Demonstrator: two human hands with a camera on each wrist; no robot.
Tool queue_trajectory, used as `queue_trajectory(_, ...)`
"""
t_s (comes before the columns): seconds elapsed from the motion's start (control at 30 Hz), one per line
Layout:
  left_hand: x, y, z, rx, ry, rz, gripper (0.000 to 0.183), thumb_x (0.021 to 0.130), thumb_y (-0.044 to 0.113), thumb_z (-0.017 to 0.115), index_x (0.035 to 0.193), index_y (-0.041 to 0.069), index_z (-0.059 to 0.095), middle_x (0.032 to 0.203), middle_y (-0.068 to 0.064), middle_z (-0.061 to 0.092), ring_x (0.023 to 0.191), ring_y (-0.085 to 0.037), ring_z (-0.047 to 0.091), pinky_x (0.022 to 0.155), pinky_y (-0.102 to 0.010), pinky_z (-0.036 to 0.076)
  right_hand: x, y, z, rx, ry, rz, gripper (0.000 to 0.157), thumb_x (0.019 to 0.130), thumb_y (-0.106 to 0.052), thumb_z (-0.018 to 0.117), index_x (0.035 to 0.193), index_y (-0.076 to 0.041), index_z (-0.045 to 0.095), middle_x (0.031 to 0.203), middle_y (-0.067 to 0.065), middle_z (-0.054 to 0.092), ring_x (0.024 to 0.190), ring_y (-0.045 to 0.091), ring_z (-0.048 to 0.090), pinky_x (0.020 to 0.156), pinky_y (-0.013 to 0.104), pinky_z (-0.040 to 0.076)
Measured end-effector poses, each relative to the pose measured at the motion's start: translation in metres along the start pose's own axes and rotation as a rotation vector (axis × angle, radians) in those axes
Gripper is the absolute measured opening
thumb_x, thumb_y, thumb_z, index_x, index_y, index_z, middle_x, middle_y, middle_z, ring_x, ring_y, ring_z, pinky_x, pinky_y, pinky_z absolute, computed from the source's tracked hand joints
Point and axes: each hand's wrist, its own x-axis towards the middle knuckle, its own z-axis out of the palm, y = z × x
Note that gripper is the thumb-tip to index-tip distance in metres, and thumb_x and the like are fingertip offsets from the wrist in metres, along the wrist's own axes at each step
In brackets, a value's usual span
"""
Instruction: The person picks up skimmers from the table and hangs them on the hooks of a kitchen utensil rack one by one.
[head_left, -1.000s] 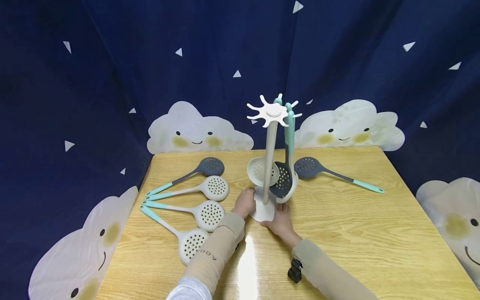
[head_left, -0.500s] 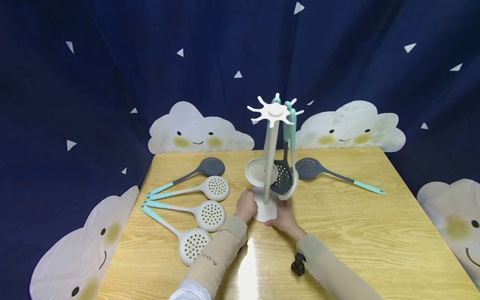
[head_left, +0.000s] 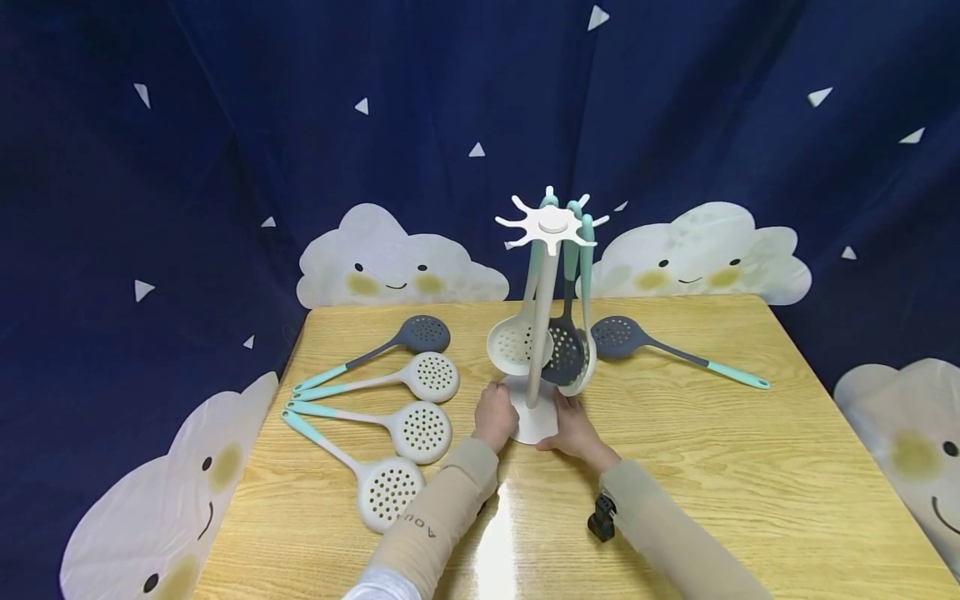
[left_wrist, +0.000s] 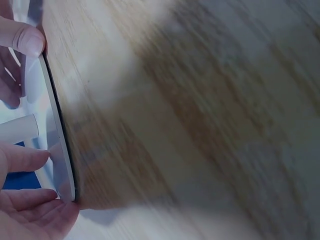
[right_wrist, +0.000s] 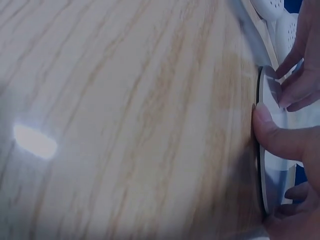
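Note:
A white utensil stand [head_left: 543, 333] rises mid-table, its round top ringed with hooks. My left hand [head_left: 497, 412] grips the left edge of its base, and my right hand [head_left: 576, 433] grips the right edge. Both wrist views show fingers over the flat base [right_wrist: 272, 180] and thumbs at its rim. Three utensils with mint handles hang from the hooks: a cream skimmer [head_left: 512, 346] behind the pole, a dark grey skimmer [head_left: 564, 354] right of it, and a white one [head_left: 590, 367] seen edge-on, partly covering the grey one.
To the left lie a dark skimmer [head_left: 424, 332] and three white skimmers [head_left: 420, 432], handles pointing left. Another dark skimmer [head_left: 617, 336] lies at the back right, handle toward the right. The wooden table [head_left: 712, 467] ends before a navy curtain [head_left: 450, 92].
The stand has turned a little counterclockwise seen from above. Its hanging utensils have swung round, the cream skimmer leftward and the white one backward. Both hands have kept hold and shifted slightly right.

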Motion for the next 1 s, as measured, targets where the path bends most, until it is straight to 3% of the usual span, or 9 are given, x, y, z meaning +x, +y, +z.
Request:
queue_trajectory(0.2, -0.0027, 0.0031, -0.0012, 0.004, -0.017, -0.023, 0.026, 0.073, 0.0, 0.058, 0.098, -0.008, 0.062, 0.1, -0.017, 0.057, 0.089, -0.028, 0.059, 0.072, -0.036, 0.052, 0.002, 0.0024, -0.0026, 0.017, -0.034, 0.0, 0.122, 0.05, -0.024, 0.088, 0.138, 0.016, 0.013, 0.142, 0.035, 0.016, 0.131, 0.047, 0.018, 0.107, 0.049, 0.021)
queue_trajectory(0.47, -0.0081, 0.0067, -0.0051, 0.004, -0.008, -0.032, 0.023, 0.075, 0.001, 0.06, 0.096, -0.008, 0.062, 0.094, -0.015, 0.055, 0.086, -0.026, 0.058, 0.069, -0.035, 0.052, 0.0033, 0.0037, -0.0056, 0.033, -0.053, 0.002, 0.121, 0.052, -0.023, 0.088, 0.139, 0.014, 0.012, 0.143, 0.034, 0.015, 0.132, 0.045, 0.018, 0.107, 0.049, 0.021)
queue_trajectory(1.0, -0.0081, 0.0047, -0.0002, -0.002, 0.003, -0.043, 0.023, 0.076, 0.001, 0.059, 0.097, -0.008, 0.062, 0.098, -0.016, 0.056, 0.087, -0.026, 0.058, 0.068, -0.035, 0.052, 0.0046, 0.0058, -0.0063, 0.037, -0.071, 0.006, 0.121, 0.052, -0.022, 0.088, 0.14, 0.012, 0.012, 0.145, 0.032, 0.013, 0.133, 0.044, 0.016, 0.108, 0.049, 0.019)
